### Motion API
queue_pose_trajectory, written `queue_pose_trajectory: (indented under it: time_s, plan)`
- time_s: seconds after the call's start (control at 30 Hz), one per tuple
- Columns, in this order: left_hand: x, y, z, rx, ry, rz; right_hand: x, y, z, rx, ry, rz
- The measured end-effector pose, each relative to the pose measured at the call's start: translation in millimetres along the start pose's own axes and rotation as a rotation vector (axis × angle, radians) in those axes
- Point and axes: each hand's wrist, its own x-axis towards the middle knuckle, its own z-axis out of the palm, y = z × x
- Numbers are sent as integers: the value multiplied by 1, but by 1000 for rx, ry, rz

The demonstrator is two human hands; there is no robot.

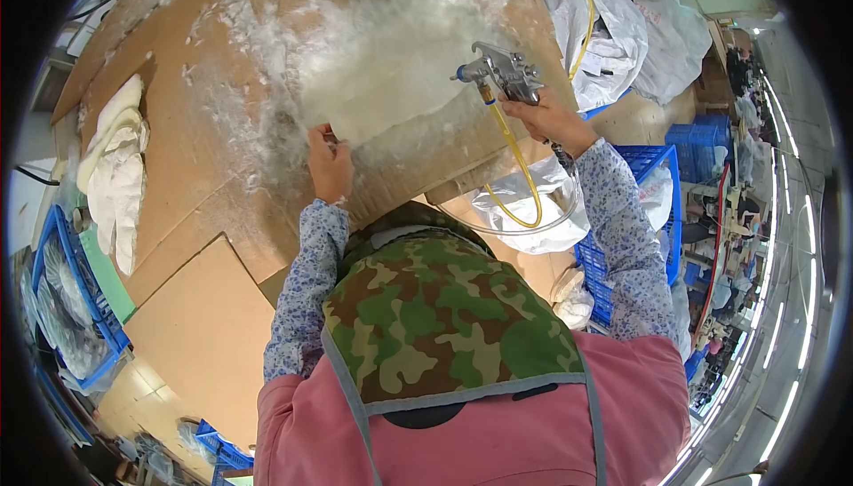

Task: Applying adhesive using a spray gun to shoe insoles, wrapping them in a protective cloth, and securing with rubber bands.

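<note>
My right hand (555, 122) is wrapped round the handle of a metal spray gun (505, 70), whose nozzle points left over the work surface. A yellow hose (520, 159) loops down from the gun, with a clear hose beside it. Under the gun a pale, whitish sheet (391, 95) lies flat on brown cardboard (240, 219). At the sheet's near left corner, my left hand (330, 164) has its fingers curled together, pinching the corner; the fingertips are partly hidden.
White fluff covers much of the cardboard. White gloves (120, 175) lie at its left edge. Blue crates stand at the left (111, 330) and right (671, 211). White plastic bags (595, 42) sit at the back right, with another yellow hose (585, 28) running past them.
</note>
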Motion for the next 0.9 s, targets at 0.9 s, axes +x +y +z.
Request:
queue_pose_trajectory:
  time_s: [0.9]
  plan:
    - [-4,12,0,85,13,72,11,-3,8,-41,-38,0]
